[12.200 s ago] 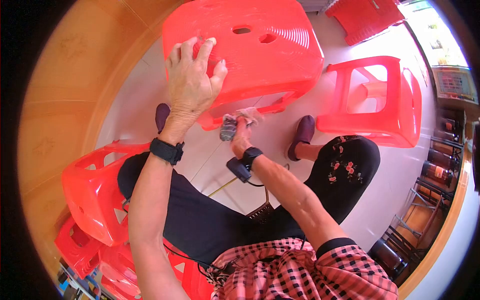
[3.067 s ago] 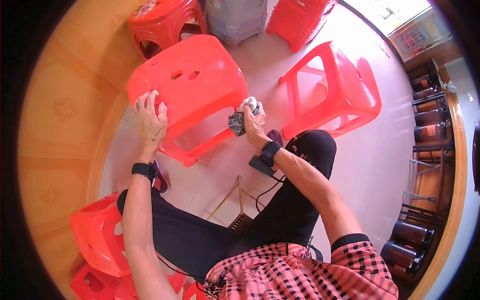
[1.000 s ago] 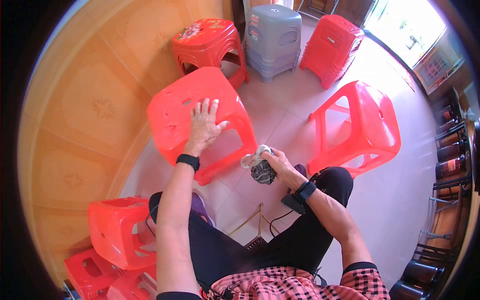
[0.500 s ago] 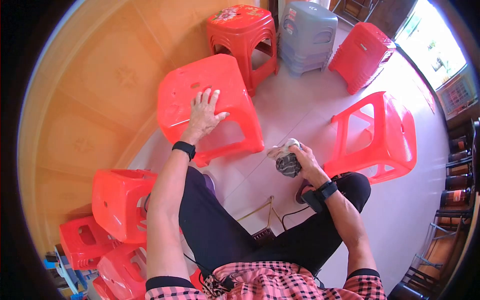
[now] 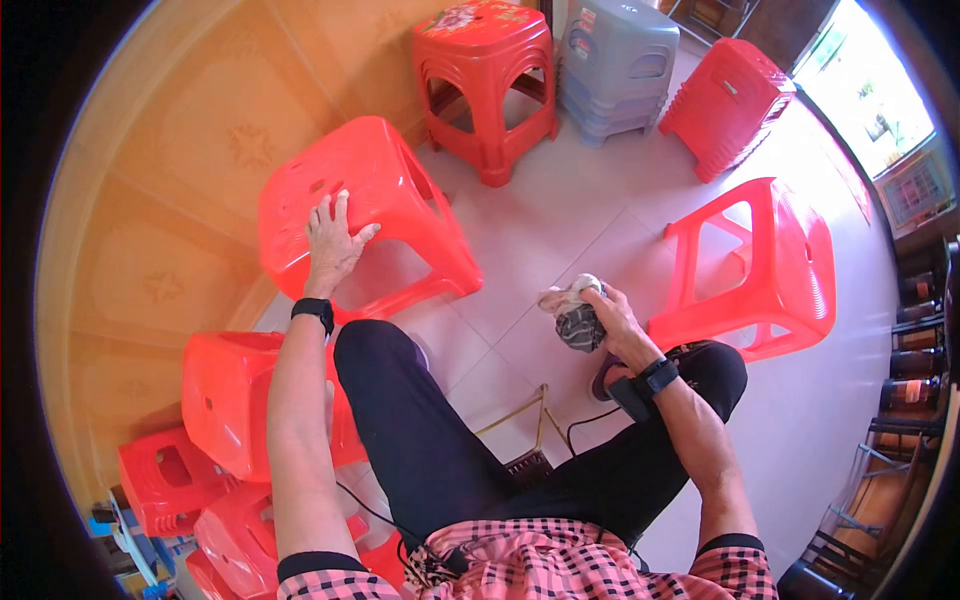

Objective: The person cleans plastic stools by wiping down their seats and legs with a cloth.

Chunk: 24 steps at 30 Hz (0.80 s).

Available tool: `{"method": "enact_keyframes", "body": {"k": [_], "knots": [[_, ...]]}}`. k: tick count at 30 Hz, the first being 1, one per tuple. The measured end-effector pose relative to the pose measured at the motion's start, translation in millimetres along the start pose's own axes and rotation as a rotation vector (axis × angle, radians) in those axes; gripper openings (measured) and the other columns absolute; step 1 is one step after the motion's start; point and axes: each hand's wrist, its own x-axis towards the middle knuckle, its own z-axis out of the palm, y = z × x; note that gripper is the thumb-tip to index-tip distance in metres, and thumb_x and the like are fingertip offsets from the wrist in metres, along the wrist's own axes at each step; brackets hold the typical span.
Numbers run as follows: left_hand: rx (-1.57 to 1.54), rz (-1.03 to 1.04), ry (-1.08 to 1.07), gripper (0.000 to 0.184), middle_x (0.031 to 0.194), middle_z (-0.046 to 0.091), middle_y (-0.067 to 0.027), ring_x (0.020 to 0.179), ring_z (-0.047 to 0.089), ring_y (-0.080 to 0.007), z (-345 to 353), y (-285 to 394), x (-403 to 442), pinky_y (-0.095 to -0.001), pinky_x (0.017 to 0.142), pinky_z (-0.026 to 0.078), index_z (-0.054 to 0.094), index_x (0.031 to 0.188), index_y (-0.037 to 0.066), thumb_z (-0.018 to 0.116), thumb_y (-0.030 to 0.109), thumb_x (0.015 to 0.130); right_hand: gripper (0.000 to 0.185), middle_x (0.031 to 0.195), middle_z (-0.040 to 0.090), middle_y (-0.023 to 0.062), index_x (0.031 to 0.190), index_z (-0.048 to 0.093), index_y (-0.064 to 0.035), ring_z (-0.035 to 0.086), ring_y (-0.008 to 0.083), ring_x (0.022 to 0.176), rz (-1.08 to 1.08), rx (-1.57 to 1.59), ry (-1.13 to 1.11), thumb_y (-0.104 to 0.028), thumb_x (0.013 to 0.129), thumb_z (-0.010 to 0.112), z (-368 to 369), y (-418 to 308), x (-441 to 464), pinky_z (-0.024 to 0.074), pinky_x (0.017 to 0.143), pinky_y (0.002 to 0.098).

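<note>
My left hand [image 5: 336, 245] lies on the seat of a red plastic stool [image 5: 385, 165], fingers spread near the holes in its top. This stool stands on the floor beside the tiled wall. In front of my right knee, my right hand [image 5: 615, 315] is closed around a crumpled grey and white cloth [image 5: 580, 322], held in the air. Just right of that hand, another red stool [image 5: 800, 265] lies tipped on its side, its legs pointing left.
Farther off stand a flowered red stool [image 5: 487, 90], a grey stool stack [image 5: 618, 70] and a tilted red stack [image 5: 725, 110]. More red stools [image 5: 230, 405] crowd my left side by the orange tiled wall [image 5: 190, 210]. A gold-coloured metal frame [image 5: 540, 410] stands between my legs.
The stool under my left hand has moved left, toward the wall, and the hand has moved with it. My right hand with the cloth stays almost in place.
</note>
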Motion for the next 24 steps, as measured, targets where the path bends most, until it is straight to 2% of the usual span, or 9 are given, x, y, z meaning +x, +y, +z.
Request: {"method": "enact_keyframes", "body": {"k": [2,6,8,18,24], "knots": [[0.02,-0.1,-0.035,0.082,0.137,0.035,-0.0246,0.123,0.035,-0.042,-4.7,-4.0,-2.7,-0.0537,0.102,0.031,0.036,0.139,0.007,0.064,0.055,0.079,0.025,0.087,0.064,0.0078,0.107,0.058,0.0004,0.064,0.0161,0.072,0.014,-0.046,0.02,-0.012,0.085,0.055,1.4,0.0,-0.4,0.0546,0.064,0.0288],[0.017,-0.171,-0.01,0.083,0.137,0.035,-0.0249,0.123,0.034,-0.0444,-1.3,-14.0,-5.6,-0.0553,0.102,0.03,0.035,0.139,0.008,0.064,0.056,0.079,0.025,0.087,0.064,0.0078,0.106,0.058,0.0005,0.064,0.0161,0.071,0.014,-0.004,0.002,-0.012,0.085,0.055,6.2,-4.0,-4.5,0.0546,0.063,0.0288],[0.009,-0.183,-0.003,0.082,0.137,0.035,-0.0254,0.123,0.033,-0.0454,-0.5,-17.1,-5.9,-0.0561,0.102,0.03,0.035,0.14,0.008,0.064,0.055,0.079,0.026,0.083,0.063,0.005,0.104,0.059,0.0002,0.061,0.0126,0.068,0.02,-0.004,0.021,-0.015,0.084,0.057,8.9,-7.0,-7.7,0.0506,0.061,0.0266],[0.046,-0.198,-0.003,0.08,0.135,0.038,-0.0241,0.122,0.037,-0.0425,2.9,-25.2,-3.1,-0.0554,0.1,0.032,0.034,0.14,0.01,0.064,0.054,0.08,0.025,0.084,0.064,0.0065,0.104,0.059,0.0005,0.062,0.0139,0.069,0.023,-0.012,0.059,-0.015,0.084,0.056,6.2,-7.5,-10.5,0.0519,0.061,0.0279],[0.099,-0.24,-0.024,0.079,0.134,0.039,-0.0239,0.122,0.037,-0.0417,3.4,-52.9,0.9,-0.0556,0.099,0.033,0.035,0.14,0.011,0.063,0.054,0.08,0.024,0.083,0.063,0.0058,0.103,0.059,-0.0005,0.062,0.0134,0.068,0.04,0.014,0.071,-0.015,0.083,0.056,6.2,-6.1,-10.7,0.0517,0.061,0.0282]]}}
